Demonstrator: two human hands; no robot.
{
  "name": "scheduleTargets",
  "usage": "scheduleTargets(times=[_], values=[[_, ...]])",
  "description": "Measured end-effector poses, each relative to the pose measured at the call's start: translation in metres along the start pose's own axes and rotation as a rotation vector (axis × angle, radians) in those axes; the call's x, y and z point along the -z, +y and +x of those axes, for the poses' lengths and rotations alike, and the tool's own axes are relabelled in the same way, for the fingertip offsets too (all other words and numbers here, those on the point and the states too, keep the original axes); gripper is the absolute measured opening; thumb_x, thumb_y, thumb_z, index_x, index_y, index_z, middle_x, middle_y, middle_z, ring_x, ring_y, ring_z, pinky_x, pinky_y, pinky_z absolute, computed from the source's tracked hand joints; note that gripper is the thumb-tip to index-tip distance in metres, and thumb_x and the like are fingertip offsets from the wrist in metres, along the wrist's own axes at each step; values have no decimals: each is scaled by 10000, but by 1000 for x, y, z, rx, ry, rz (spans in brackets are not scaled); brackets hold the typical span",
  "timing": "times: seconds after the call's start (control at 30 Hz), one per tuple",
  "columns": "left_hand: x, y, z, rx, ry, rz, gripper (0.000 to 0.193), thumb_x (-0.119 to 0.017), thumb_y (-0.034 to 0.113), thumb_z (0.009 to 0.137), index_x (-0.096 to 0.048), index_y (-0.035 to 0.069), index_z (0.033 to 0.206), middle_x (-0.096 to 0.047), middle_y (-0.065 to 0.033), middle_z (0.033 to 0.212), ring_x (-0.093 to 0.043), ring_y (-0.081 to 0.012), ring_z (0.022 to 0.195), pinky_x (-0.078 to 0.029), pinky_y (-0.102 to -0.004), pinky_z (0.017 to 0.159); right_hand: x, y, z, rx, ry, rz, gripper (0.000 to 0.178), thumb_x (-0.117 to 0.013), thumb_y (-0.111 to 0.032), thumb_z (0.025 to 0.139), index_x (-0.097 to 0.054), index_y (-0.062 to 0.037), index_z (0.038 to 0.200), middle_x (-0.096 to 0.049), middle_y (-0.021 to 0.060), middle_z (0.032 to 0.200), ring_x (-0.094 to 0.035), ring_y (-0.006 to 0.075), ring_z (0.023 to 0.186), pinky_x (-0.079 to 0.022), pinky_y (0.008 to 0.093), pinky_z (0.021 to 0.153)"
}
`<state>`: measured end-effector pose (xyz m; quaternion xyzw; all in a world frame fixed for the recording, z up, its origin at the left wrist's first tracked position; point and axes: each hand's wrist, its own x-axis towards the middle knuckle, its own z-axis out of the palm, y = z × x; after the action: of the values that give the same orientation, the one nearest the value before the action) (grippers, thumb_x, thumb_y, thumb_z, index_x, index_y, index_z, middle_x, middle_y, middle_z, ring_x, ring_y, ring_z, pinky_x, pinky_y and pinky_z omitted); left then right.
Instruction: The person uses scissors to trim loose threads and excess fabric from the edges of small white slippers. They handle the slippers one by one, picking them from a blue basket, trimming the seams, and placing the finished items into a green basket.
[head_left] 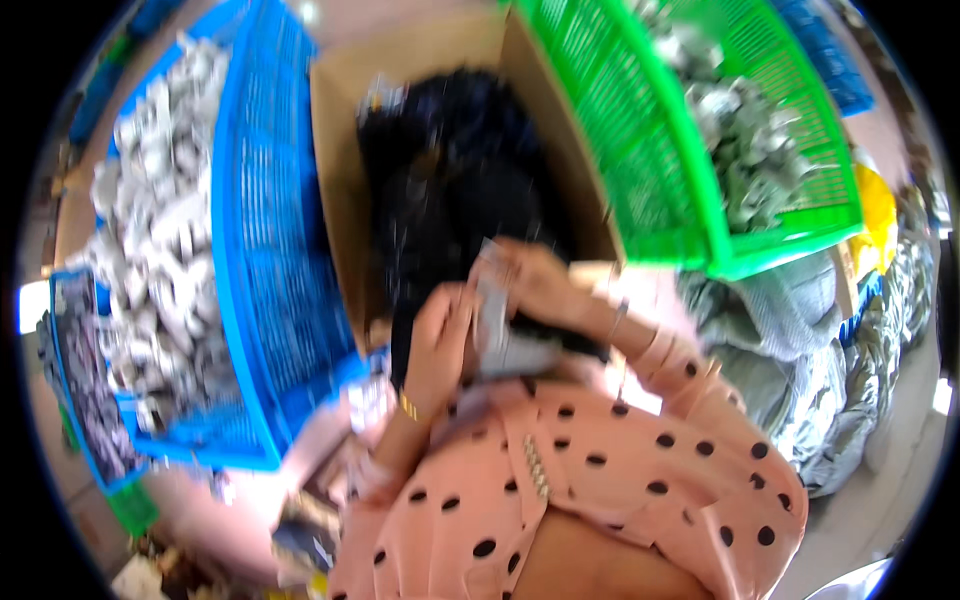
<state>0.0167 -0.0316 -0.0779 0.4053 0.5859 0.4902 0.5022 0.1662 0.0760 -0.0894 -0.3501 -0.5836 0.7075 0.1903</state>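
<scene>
Close in front of my body, both hands meet on a pale grey, limp piece that looks like fabric [493, 325]. Its exact kind is blurred. My left hand [442, 332] pinches its left edge with bent fingers. At the upper end, my right hand [540, 283] has its fingers closed on the same piece. The lower part hangs toward my lap. Just beyond my hands stands an open cardboard box [335, 150] with dark, black and navy bundled items [460, 190] inside.
On the left, a blue plastic basket [275, 230] holds many whitish-grey pieces [165, 230]. A smaller blue crate [75, 370] with greyish-purple pieces sits beside it. At right are a green basket [650, 150] with grey pieces and a heap of grey cloth [790, 350].
</scene>
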Motion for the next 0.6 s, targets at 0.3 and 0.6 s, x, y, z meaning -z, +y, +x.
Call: scheduleTargets(times=[0.3, 0.6], values=[[-7, 5, -4, -77, 7, 57, 340, -714, 40, 846, -577, -10, 1154, -643, -70, 1081, -615, -127, 1007, -490, -261, 875, 6, 6, 8, 25, -81, 48, 324, -496, -294, 1014, -632, -1, 1000, -637, 17, 762, -541, 43, 567, -459, 180, 527], [-11, -15, 7, -153, 146, 123, 129, -693, 23, 838, -677, 8, 965, -703, -103, 917, -689, -158, 752, -534, -240, 671, 6, 4, 9, 39, -82, -67, 349, -463, -327, 1024, -626, -21, 1063, -661, 25, 886, -565, 39, 632, -469, 162, 540]])
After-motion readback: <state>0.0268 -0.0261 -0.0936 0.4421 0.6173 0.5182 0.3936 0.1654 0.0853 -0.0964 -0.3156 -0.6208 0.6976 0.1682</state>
